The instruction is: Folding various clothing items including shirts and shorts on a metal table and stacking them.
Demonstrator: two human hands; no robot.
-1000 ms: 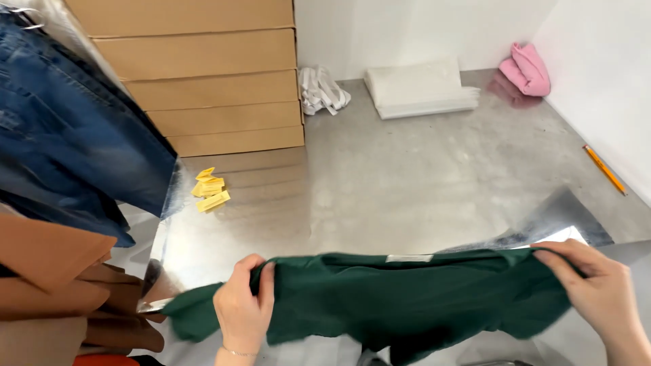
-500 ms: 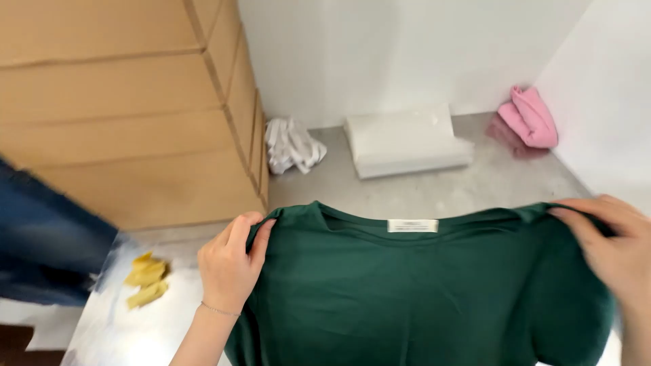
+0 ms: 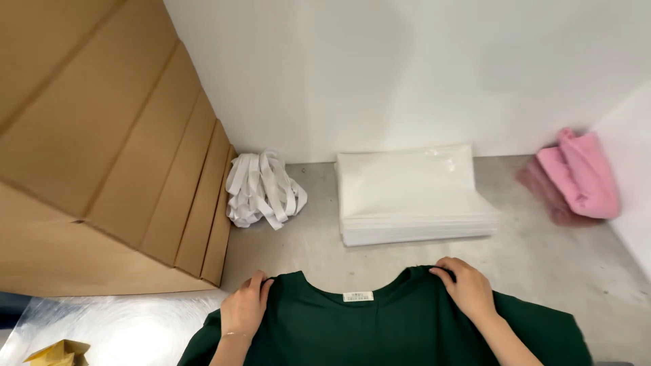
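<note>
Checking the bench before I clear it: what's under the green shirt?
The green shirt lies spread on the grey table, both hands pressing its shoulders: left hand, right hand. At its left edge a shiny silver sheet shows. Anything beneath the fabric is covered.

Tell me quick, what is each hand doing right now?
Left hand: closed on the shoulder of the dark green shirt, beside the collar.
Right hand: closed on the shirt's other shoulder.

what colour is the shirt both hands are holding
Dark green shirt, with a small white neck label; it shows best in the head view.
</note>
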